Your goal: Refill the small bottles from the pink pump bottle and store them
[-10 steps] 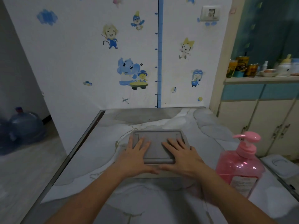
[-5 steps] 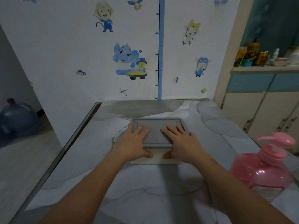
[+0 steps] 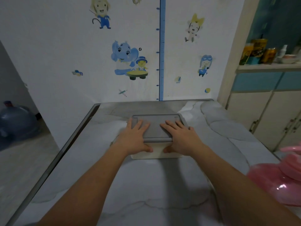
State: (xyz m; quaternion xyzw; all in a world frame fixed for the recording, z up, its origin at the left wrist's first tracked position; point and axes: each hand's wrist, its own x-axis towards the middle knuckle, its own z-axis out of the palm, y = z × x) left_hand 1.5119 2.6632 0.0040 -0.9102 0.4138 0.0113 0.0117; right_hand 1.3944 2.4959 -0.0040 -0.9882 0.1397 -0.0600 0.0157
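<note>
— How are the fingers placed?
— Those of the left hand (image 3: 133,139) and right hand (image 3: 182,138) are laid flat on the lid (image 3: 157,128), thumbs set against the box (image 3: 157,154) front.
— And the pump bottle (image 3: 280,180)?
— It is seen well right of the right fingers, untouched.

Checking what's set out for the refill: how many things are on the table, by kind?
Lidded box, both hands on its grey lid: 1
Pink pump bottle, partly cut off at the right edge: 1
Small bottles: 0 visible
Total: 2
</note>
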